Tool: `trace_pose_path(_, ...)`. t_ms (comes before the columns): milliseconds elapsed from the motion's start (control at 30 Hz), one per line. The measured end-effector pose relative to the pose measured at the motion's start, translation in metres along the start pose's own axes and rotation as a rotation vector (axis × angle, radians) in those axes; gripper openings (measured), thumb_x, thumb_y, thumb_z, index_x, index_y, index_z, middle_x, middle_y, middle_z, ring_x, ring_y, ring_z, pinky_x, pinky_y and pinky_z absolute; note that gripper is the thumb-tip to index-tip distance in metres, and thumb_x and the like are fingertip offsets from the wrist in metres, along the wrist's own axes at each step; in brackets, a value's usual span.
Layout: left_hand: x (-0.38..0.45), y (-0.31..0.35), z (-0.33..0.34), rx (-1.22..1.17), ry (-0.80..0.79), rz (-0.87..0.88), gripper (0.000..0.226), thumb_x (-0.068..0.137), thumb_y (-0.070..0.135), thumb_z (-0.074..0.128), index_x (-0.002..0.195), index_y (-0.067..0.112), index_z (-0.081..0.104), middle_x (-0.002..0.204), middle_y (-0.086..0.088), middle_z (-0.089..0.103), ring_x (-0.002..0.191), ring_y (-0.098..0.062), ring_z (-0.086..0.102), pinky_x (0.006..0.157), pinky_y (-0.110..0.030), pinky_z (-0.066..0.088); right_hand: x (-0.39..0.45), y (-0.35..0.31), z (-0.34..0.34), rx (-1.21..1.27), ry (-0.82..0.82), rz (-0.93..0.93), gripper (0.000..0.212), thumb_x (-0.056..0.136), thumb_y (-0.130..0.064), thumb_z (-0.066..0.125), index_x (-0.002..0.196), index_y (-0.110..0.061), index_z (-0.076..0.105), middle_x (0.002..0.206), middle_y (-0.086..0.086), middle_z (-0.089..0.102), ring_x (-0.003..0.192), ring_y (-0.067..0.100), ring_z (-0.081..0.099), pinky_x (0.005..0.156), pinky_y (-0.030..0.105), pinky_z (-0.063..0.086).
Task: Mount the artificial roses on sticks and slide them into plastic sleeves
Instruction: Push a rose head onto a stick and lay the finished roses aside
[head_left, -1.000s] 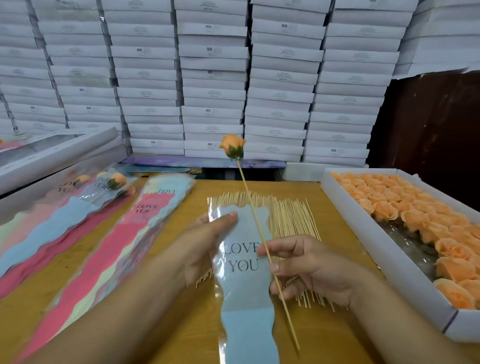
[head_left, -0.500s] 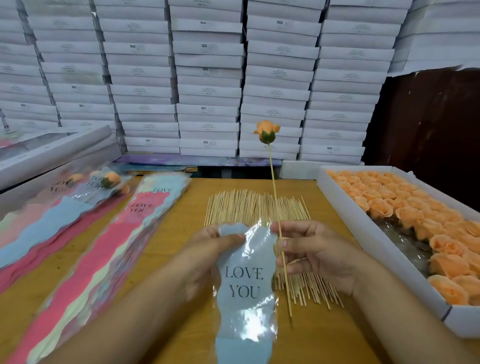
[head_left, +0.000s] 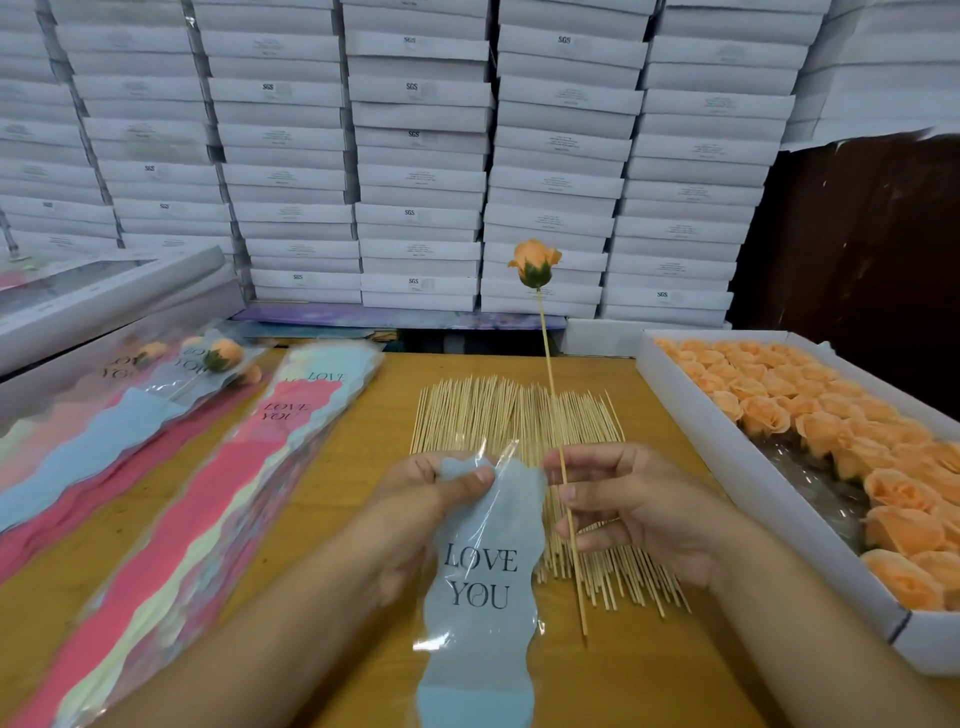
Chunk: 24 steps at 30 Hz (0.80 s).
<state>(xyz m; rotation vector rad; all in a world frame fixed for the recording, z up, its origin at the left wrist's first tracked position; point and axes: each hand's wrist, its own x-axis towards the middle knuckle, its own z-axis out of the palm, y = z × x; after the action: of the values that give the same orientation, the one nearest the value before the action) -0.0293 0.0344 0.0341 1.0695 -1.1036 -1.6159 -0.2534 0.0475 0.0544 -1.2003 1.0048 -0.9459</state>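
Observation:
An orange rose (head_left: 535, 264) sits on top of a thin wooden stick (head_left: 546, 353) that stands nearly upright. My right hand (head_left: 628, 506) pinches the stick low down, between thumb and fingers. My left hand (head_left: 423, 499) grips the top edge of a blue plastic sleeve (head_left: 485, 582) printed LOVE YOU, thumb on its front. The sleeve hangs down over the table edge, just left of the stick. The stick's lower tip is outside the sleeve, beside it.
A spread of bare sticks (head_left: 519, 421) lies on the wooden table (head_left: 353, 447). A white box (head_left: 779, 499) of orange roses stands right. Stacks of pink and blue sleeves (head_left: 218, 467) and finished sleeved roses (head_left: 221, 356) lie left. White boxes (head_left: 415, 156) fill the back.
The rose on its stick has swung from leaning left to nearly upright and moved right. The sleeve has been drawn toward me, its top now pinched open by my left hand.

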Motion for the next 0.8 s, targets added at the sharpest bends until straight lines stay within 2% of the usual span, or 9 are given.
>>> trace_pose_path(100,-0.001,-0.001,0.002,-0.016,0.008,0.003,0.026,0.073,0.012,0.080,0.097,0.002,0.076,0.101,-0.026,0.074,0.085,-0.036,0.072,0.082,-0.050,0.059,0.001,0.000,-0.001,0.001,0.007,-0.006,0.028,0.081,0.008,0.071,0.102,-0.009,0.077,0.095,0.011,0.076,0.071,0.027,0.072,0.051,0.029,0.060)
trace_pose_path(200,-0.002,-0.001,0.002,-0.012,0.008,0.010,0.024,0.068,0.010,0.082,0.090,0.004,0.077,0.096,-0.025,0.075,0.079,-0.034,0.074,0.072,-0.043,0.061,0.002,0.001,-0.002,-0.004,0.014,-0.004,0.029,0.081,0.007,0.071,0.104,-0.009,0.076,0.100,0.009,0.076,0.071,0.027,0.073,0.052,0.029,0.060)
trace_pose_path(300,-0.003,-0.001,0.001,-0.005,0.001,0.004,0.015,0.065,0.008,0.084,0.079,0.007,0.078,0.094,-0.025,0.075,0.076,-0.035,0.074,0.067,-0.041,0.061,0.002,0.001,-0.003,-0.013,0.013,-0.008,0.025,0.079,0.004,0.073,0.099,-0.011,0.078,0.099,0.008,0.076,0.073,0.026,0.073,0.052,0.028,0.060)
trace_pose_path(400,-0.006,0.000,0.002,0.009,-0.019,-0.007,0.014,0.062,0.009,0.087,0.073,0.011,0.079,0.095,-0.024,0.075,0.079,-0.036,0.074,0.067,-0.041,0.061,0.002,-0.001,-0.004,-0.003,0.018,-0.008,0.038,0.072,-0.001,0.076,0.109,-0.010,0.074,0.102,0.010,0.076,0.073,0.026,0.073,0.051,0.028,0.060)
trace_pose_path(500,-0.008,0.000,0.003,0.030,-0.021,-0.027,0.020,0.059,0.010,0.089,0.077,0.010,0.079,0.094,-0.023,0.075,0.075,-0.034,0.075,0.059,-0.036,0.060,0.001,-0.005,-0.005,-0.006,0.031,-0.023,0.044,0.067,-0.006,0.078,0.111,-0.011,0.072,0.104,0.012,0.076,0.073,0.025,0.074,0.051,0.027,0.059)
trace_pose_path(667,-0.009,0.000,0.003,0.052,-0.010,-0.041,0.042,0.060,0.007,0.090,0.098,0.001,0.072,0.095,-0.021,0.076,0.078,-0.033,0.075,0.060,-0.034,0.059,0.001,-0.026,-0.009,-0.022,0.131,-0.115,0.044,0.063,-0.010,0.077,0.107,-0.013,0.073,0.099,0.012,0.077,0.070,0.022,0.073,0.051,0.027,0.059)
trace_pose_path(800,-0.010,-0.002,0.004,0.074,-0.021,-0.037,0.048,0.052,0.012,0.094,0.094,0.003,0.073,0.095,-0.021,0.076,0.079,-0.033,0.075,0.062,-0.034,0.059,0.008,-0.050,-0.012,-0.025,0.209,-0.187,0.032,0.079,0.001,0.073,0.108,-0.011,0.070,0.089,0.008,0.076,0.069,0.021,0.074,0.051,0.026,0.059)
